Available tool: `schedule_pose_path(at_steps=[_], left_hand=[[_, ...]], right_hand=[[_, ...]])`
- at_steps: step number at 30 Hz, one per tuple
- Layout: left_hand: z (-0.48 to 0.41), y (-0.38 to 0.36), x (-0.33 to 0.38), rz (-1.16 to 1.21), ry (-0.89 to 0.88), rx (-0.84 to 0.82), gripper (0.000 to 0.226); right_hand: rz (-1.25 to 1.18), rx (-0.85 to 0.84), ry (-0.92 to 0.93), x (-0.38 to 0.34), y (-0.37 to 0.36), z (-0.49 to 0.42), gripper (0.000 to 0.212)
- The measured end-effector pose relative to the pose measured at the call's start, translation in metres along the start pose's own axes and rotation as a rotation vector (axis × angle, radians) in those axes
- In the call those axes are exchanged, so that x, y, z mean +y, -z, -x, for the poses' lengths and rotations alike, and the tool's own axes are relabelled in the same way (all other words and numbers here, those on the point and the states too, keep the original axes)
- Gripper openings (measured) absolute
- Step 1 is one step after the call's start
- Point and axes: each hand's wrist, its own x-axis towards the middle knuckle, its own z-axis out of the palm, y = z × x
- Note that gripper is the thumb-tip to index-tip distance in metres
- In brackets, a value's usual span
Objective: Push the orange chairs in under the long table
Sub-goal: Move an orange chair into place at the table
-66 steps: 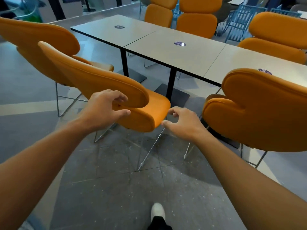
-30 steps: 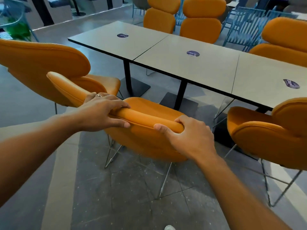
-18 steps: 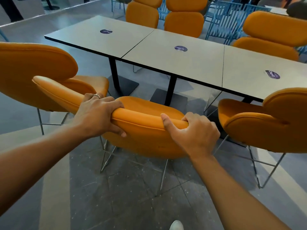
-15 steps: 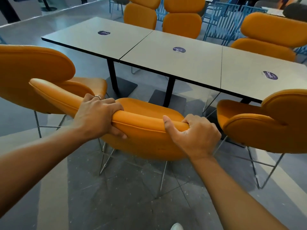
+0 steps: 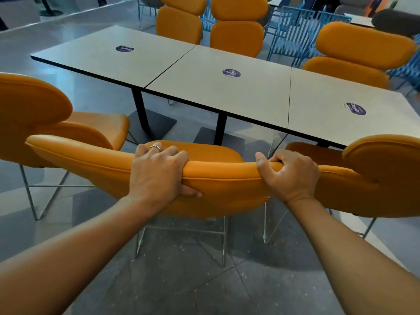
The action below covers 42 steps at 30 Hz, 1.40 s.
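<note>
An orange chair (image 5: 225, 185) with wire legs stands in front of me, its back toward me and its seat short of the long grey table (image 5: 227, 92). My left hand (image 5: 159, 173) grips the top of its backrest, fingers curled over the front. My right hand (image 5: 291, 173) grips the same backrest further right. A second orange chair (image 5: 34, 114) stands at the left, pulled out from the table. A third orange chair (image 5: 381, 178) stands at the right, its seat just under the table edge.
Three more orange chairs (image 5: 236, 26) line the table's far side. Black pedestal bases (image 5: 154, 121) hold the table up. Blue slatted chairs (image 5: 295, 35) stand behind. The floor is dark grey tile with pale stripes.
Both hands went from reaching beside the chair to gripping its backrest top. The chair has turned to face the table squarely and the table now appears nearer.
</note>
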Motion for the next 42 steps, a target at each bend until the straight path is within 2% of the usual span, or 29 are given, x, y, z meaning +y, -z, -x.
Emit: schedule_pose_path(at_steps=[7, 14, 20, 24, 28, 30, 38, 42], left_hand=[[-0.033, -0.008, 0.039, 0.010, 0.059, 0.020, 0.067], [-0.031, -0.007, 0.045, 0.038, 0.093, 0.001, 0.067], [-0.015, -0.003, 0.031, 0.191, 0.136, -0.026, 0.072], [0.007, -0.002, 0.005, 0.147, 0.239, 0.009, 0.084], [0.012, -0.006, -0.007, 0.114, 0.253, -0.022, 0.094], [0.011, -0.006, -0.005, 0.130, 0.278, -0.018, 0.090], [0.015, -0.012, -0.008, 0.149, 0.259, 0.038, 0.078], [0.020, -0.011, -0.011, 0.162, 0.232, 0.053, 0.076]], right_hand=[[-0.044, -0.034, -0.003, 0.043, -0.004, -0.038, 0.053], [-0.069, -0.086, -0.003, 0.052, -0.006, -0.040, 0.052], [-0.081, -0.261, -0.005, 0.043, 0.007, -0.039, 0.050], [-0.030, -0.415, 0.079, 0.024, 0.017, -0.038, 0.064], [0.085, -0.577, 0.188, 0.001, 0.019, -0.036, 0.097], [0.143, -0.566, 0.203, -0.004, 0.019, -0.032, 0.104], [0.123, -0.477, 0.144, -0.010, 0.020, -0.017, 0.085], [0.118, -0.459, 0.105, -0.013, 0.024, -0.005, 0.084]])
